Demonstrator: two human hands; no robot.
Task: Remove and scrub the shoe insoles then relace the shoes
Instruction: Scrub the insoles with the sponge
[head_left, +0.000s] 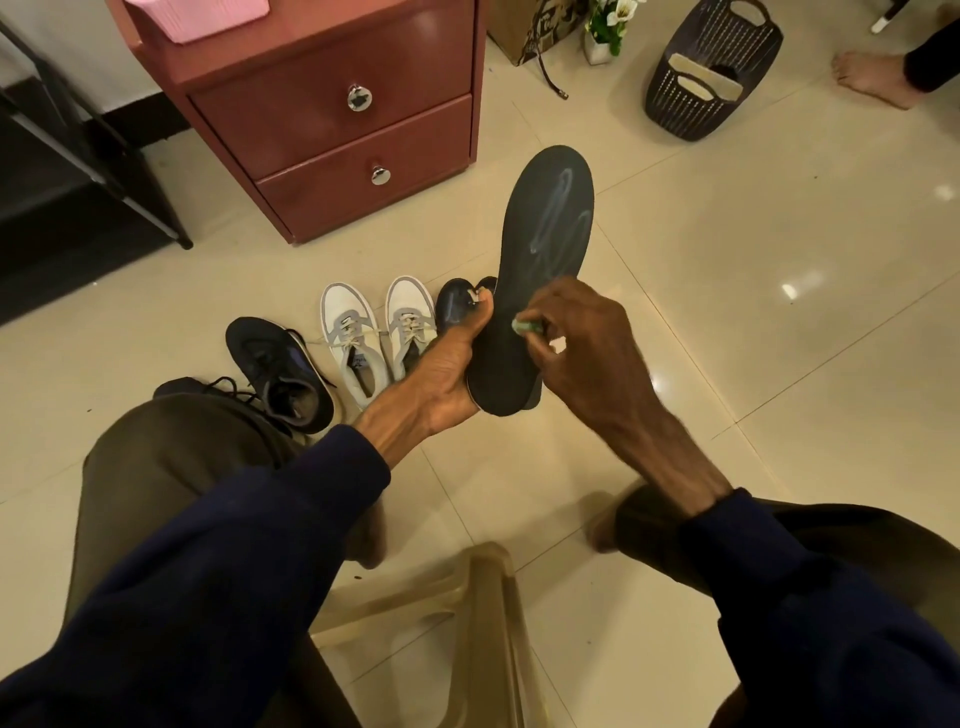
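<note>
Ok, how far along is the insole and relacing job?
Done: one dark insole is out, with a second insole lying by the white shoes. In hand: the left hand holds the insole while the right hand rubs a small green scrubber on it; pale streaks show. Left: the white shoes look still laced, and the dark shoes wait on the floor, so relacing hasn't started.

Tiled floor (779, 260) (glossy) bears white sneakers (356, 332), a dark shoe (280, 369); cabinet (332, 130) and basket (711, 78) beyond.

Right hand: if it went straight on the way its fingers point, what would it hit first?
The dark insole, which the left hand grips at its lower end. The small green scrubber pinched by the right hand seems to touch it already.
</note>
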